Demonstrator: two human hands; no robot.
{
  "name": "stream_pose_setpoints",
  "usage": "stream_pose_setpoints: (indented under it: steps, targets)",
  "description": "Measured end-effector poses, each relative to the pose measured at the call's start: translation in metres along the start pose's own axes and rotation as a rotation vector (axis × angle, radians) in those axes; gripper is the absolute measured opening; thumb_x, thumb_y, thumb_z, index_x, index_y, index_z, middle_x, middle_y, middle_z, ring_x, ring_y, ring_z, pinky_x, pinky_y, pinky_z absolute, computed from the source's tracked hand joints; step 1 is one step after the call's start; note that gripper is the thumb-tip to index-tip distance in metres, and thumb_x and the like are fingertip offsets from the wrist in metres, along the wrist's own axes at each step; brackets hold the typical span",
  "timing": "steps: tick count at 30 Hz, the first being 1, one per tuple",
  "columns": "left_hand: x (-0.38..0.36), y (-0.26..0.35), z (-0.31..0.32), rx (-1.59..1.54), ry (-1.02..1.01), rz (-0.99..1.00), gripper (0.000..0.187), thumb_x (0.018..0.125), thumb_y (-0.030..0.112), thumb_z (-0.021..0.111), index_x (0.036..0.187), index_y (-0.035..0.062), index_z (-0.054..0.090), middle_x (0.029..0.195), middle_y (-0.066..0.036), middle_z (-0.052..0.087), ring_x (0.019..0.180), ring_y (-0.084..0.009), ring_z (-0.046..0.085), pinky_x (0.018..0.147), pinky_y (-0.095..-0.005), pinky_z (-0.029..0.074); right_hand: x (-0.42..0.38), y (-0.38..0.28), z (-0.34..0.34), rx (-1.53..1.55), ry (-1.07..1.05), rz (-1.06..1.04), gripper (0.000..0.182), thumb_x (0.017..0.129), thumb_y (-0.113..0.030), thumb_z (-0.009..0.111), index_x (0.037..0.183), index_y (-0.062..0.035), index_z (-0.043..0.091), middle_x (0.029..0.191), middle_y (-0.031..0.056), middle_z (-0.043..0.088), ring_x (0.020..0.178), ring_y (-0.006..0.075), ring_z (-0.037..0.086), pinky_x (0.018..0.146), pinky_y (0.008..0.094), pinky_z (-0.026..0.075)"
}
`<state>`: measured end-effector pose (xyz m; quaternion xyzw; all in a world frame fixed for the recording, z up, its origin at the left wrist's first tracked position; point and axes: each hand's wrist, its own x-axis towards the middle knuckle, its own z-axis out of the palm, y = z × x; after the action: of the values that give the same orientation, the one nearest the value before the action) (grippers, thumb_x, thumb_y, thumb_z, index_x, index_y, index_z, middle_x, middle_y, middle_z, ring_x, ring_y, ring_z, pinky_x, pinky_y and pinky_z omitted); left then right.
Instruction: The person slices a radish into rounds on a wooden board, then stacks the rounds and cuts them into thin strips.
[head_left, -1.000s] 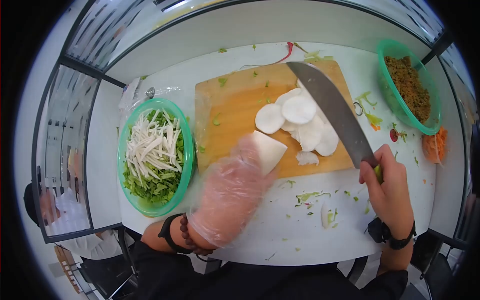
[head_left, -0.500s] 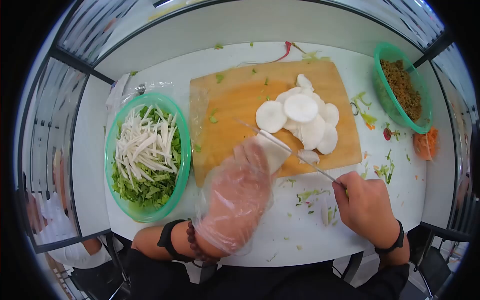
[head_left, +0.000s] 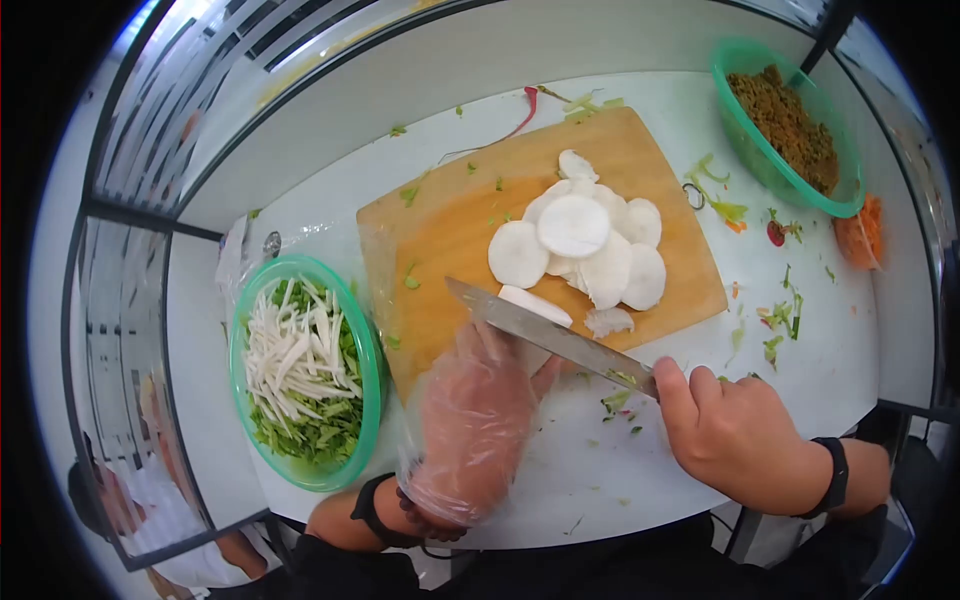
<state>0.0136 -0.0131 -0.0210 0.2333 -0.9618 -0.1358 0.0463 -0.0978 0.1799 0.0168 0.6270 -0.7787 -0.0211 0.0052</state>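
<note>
My left hand (head_left: 474, 420), in a clear plastic glove, presses on white radish at the near edge of the cutting board (head_left: 430, 250), fingers and thumb around it. Part of that radish is hidden by the fingers and blade. My right hand (head_left: 728, 430) grips the handle of a kitchen knife (head_left: 545, 333), its blade slanting across the radish in front of the left fingertips. Beyond the blade lies a white radish strip (head_left: 535, 304). Thin round radish slices (head_left: 572, 226) overlap in a pile on the board, with a small offcut (head_left: 608, 321) beside it.
At left stands a green bowl (head_left: 374, 400) of chopped greens topped with white strips. A green basket (head_left: 745, 125) with brown crumbly food sits at the far right, beside a bag of orange shreds (head_left: 862, 235). Vegetable scraps (head_left: 783, 312) litter the white table. A low partition (head_left: 400, 75) encloses it.
The view has turned and shifted. The knife blade now shows its broad side, where it was seen edge-on, and a radish strip lies beyond it. Both hands keep their holds.
</note>
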Motion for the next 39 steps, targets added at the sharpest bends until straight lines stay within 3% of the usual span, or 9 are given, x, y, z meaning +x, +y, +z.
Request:
stream_pose_setpoints:
  steps: [4, 7, 10, 13, 15, 16, 28, 35, 39]
  targets:
    - [0.004, -0.004, -0.005, 0.010, -0.073, -0.005, 0.063, 0.080, 0.042, 0.074, 0.115, -0.0033, 0.047, 0.094, -0.017, 0.060, 0.073, -0.0343, 0.063, 0.058, -0.0412, 0.050, 0.000, 0.006, -0.002, 0.131, -0.052, 0.002, 0.027, 0.082, -0.017, 0.063, 0.101, 0.0015, 0.059, 0.057, 0.0020, 0.043, 0.037, 0.0117, 0.041, 0.033, 0.0295, 0.033]
    - [0.007, -0.001, -0.016, 0.033, -0.239, -0.050, 0.058, 0.081, 0.035, 0.074, 0.119, 0.0007, 0.046, 0.096, -0.016, 0.060, 0.075, -0.0357, 0.062, 0.062, -0.0416, 0.051, -0.001, 0.003, -0.007, 0.133, -0.064, 0.034, 0.023, 0.081, -0.016, 0.062, 0.096, 0.0005, 0.059, 0.054, 0.0016, 0.042, 0.037, 0.0115, 0.041, 0.033, 0.0294, 0.032]
    - [0.007, -0.002, -0.017, -0.030, -0.246, 0.019, 0.050, 0.087, 0.031, 0.068, 0.122, 0.0028, 0.046, 0.097, -0.014, 0.061, 0.077, -0.0312, 0.064, 0.065, -0.0403, 0.052, 0.000, 0.005, -0.013, 0.177, -0.089, 0.047, 0.019, 0.078, -0.015, 0.063, 0.089, -0.0010, 0.057, 0.051, 0.0006, 0.040, 0.038, 0.0115, 0.044, 0.033, 0.0288, 0.031]
    - [0.003, 0.011, -0.013, -0.658, -0.220, -0.334, 0.042, 0.099, 0.035, 0.053, 0.124, 0.0024, 0.047, 0.108, -0.011, 0.059, 0.090, -0.0190, 0.061, 0.073, -0.0347, 0.053, 0.002, 0.005, -0.019, 0.153, -0.111, 0.049, 0.026, 0.077, -0.012, 0.064, 0.097, 0.0042, 0.062, 0.059, 0.0029, 0.041, 0.042, 0.0121, 0.040, 0.038, 0.0286, 0.030]
    - [0.004, 0.011, -0.016, -0.680, -0.299, -0.439, 0.042, 0.102, 0.038, 0.048, 0.125, 0.0023, 0.048, 0.113, -0.011, 0.058, 0.095, -0.0171, 0.060, 0.077, -0.0329, 0.053, 0.002, 0.004, -0.019, 0.163, -0.143, 0.049, 0.026, 0.076, -0.012, 0.064, 0.096, 0.0043, 0.062, 0.059, 0.0029, 0.041, 0.042, 0.0122, 0.039, 0.038, 0.0286, 0.030]
    - [0.006, 0.012, -0.022, -0.548, -0.381, -0.430, 0.043, 0.102, 0.038, 0.047, 0.126, 0.0026, 0.048, 0.114, -0.011, 0.057, 0.097, -0.0173, 0.059, 0.079, -0.0324, 0.053, 0.003, 0.003, -0.019, 0.167, -0.156, 0.052, 0.026, 0.076, -0.013, 0.063, 0.095, 0.0043, 0.062, 0.059, 0.0029, 0.041, 0.042, 0.0122, 0.039, 0.039, 0.0287, 0.030]
    - [0.011, 0.012, -0.021, -0.722, -0.387, -0.509, 0.058, 0.100, 0.048, 0.044, 0.138, 0.0049, 0.040, 0.128, -0.011, 0.051, 0.113, -0.0211, 0.054, 0.094, -0.0368, 0.049, 0.023, 0.004, -0.018, 0.186, -0.101, 0.088, 0.022, 0.074, -0.013, 0.063, 0.091, 0.0009, 0.060, 0.057, 0.0028, 0.040, 0.042, 0.0137, 0.039, 0.040, 0.0312, 0.029]
    - [0.010, 0.012, -0.022, -0.740, -0.392, -0.532, 0.065, 0.099, 0.053, 0.044, 0.142, 0.0057, 0.036, 0.135, -0.012, 0.047, 0.119, -0.0227, 0.051, 0.100, -0.0394, 0.046, 0.017, -0.004, -0.034, 0.153, -0.210, 0.161, 0.015, 0.073, -0.012, 0.063, 0.085, -0.0028, 0.059, 0.055, 0.0007, 0.039, 0.041, 0.0139, 0.039, 0.039, 0.0309, 0.028]
    - [0.013, 0.014, -0.024, -0.955, -0.340, -0.675, 0.068, 0.098, 0.056, 0.044, 0.143, 0.0051, 0.035, 0.138, -0.012, 0.045, 0.122, -0.0235, 0.049, 0.102, -0.0404, 0.046, 0.028, -0.001, -0.025, 0.225, -0.149, 0.150, 0.013, 0.074, -0.013, 0.063, 0.082, -0.0047, 0.056, 0.053, 0.0012, 0.040, 0.040, 0.0142, 0.041, 0.037, 0.0313, 0.029]
